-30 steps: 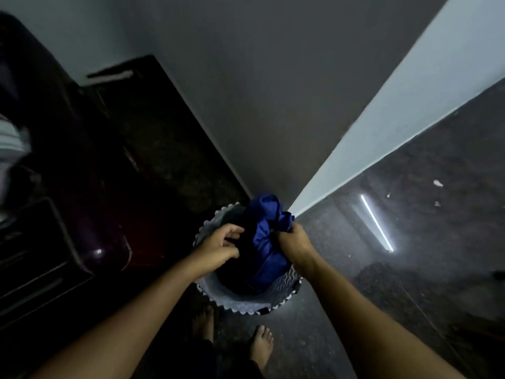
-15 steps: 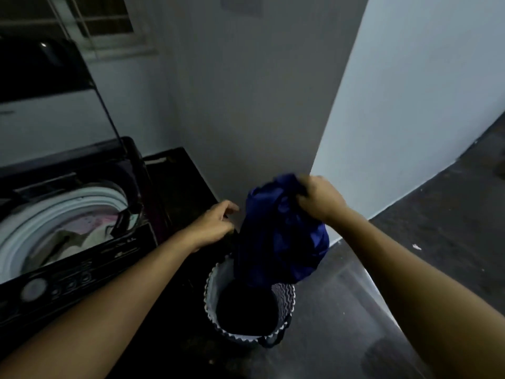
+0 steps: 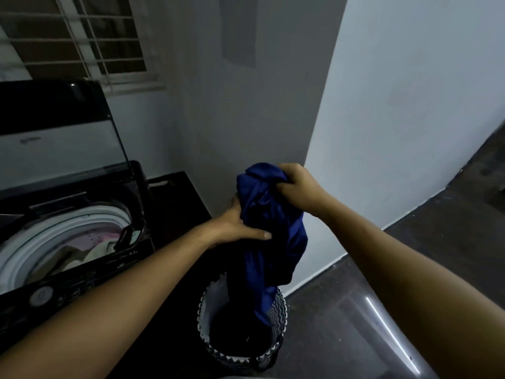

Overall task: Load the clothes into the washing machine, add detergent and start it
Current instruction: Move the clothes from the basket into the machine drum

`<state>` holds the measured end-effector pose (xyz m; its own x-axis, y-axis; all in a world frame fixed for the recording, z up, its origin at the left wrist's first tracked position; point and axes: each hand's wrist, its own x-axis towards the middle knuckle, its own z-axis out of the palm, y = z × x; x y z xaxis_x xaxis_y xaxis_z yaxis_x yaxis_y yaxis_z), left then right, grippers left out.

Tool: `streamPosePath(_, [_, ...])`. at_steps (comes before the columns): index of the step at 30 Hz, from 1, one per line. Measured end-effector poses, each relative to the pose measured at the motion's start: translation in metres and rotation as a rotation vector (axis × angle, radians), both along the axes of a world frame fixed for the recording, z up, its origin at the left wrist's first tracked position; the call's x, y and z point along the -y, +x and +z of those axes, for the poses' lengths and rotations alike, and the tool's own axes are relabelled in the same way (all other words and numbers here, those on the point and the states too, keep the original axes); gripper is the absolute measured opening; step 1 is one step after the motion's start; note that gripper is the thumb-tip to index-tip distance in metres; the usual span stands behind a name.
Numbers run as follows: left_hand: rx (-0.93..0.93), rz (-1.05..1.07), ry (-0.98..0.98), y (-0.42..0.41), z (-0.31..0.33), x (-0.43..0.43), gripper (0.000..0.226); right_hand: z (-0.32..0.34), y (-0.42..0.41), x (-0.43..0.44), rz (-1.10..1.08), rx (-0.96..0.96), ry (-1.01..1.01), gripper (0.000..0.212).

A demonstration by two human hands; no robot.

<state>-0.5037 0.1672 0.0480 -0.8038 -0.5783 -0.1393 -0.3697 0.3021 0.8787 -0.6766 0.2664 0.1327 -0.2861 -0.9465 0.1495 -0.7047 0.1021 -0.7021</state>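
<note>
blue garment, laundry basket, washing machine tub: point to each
blue garment (image 3: pixel 273 228), head view, its hanging middle folds
laundry basket (image 3: pixel 278 310), head view, patterned right wall
washing machine tub (image 3: pixel 82 222), head view, white upper ring

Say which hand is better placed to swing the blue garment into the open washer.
Probably the right hand: it grips the bunched top of the blue garment, which hangs from it above the basket. The left hand only holds its side, though nearer the washer drum.
</note>
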Motion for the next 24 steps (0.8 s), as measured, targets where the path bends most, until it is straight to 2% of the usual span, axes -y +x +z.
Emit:
streamPosePath(1, [-0.034,0.046,0.074,-0.007,0.000,-0.007,0.107,0.003,0.005,0.001,0.016,0.064,-0.037,0.023])
streamPosePath(3, [-0.167,0.191,0.211,-0.024,0.006,-0.018,0.056,0.011,0.011,0.002,0.063,0.151,-0.097,0.023])
streamPosePath(4, [-0.233,0.279,0.252,-0.030,0.012,-0.020,0.039,0.015,0.012,0.000,0.099,0.216,-0.106,0.023])
streamPosePath(5, [-0.287,0.355,0.289,-0.034,0.017,-0.019,0.031,0.019,0.011,-0.003,0.136,0.311,-0.111,0.026])
streamPosePath(7, [-0.361,0.454,0.370,-0.039,0.028,-0.012,0.031,0.020,0.004,-0.012,0.178,0.529,-0.137,0.043])
streamPosePath(8, [-0.389,0.489,0.395,-0.039,0.033,-0.008,0.027,0.015,-0.003,-0.018,0.152,0.554,-0.161,0.055])
streamPosePath(11, [-0.497,0.535,0.464,-0.039,0.054,0.005,0.023,-0.026,-0.017,-0.033,0.062,0.464,-0.108,0.094])
streamPosePath(13, [-0.555,0.505,0.545,-0.040,0.073,0.012,0.029,-0.065,-0.015,-0.036,0.134,0.486,0.033,0.103])
streamPosePath(15, [-0.573,0.407,0.637,-0.042,0.088,0.016,0.042,-0.091,-0.004,-0.034,0.093,0.497,0.127,0.094])
streamPosePath(16, [-0.571,0.354,0.659,-0.042,0.094,0.015,0.047,-0.098,0.000,-0.030,0.025,0.552,0.128,0.083])
streamPosePath(19, [-0.545,0.289,0.584,-0.036,0.098,0.016,0.045,-0.089,0.008,-0.016,-0.181,0.760,0.019,0.025])
streamPosePath(20, [-0.523,0.276,0.548,-0.029,0.096,0.020,0.046,-0.080,0.009,-0.012,-0.250,0.801,-0.021,0.012])
streamPosePath(22, [-0.417,0.283,0.510,-0.012,0.088,0.031,0.054,-0.061,0.003,-0.008,-0.405,0.830,-0.111,0.016])
streamPosePath(24, [-0.235,0.362,0.488,0.010,0.076,0.041,0.063,-0.042,-0.007,-0.006,-0.488,0.862,-0.204,0.023])
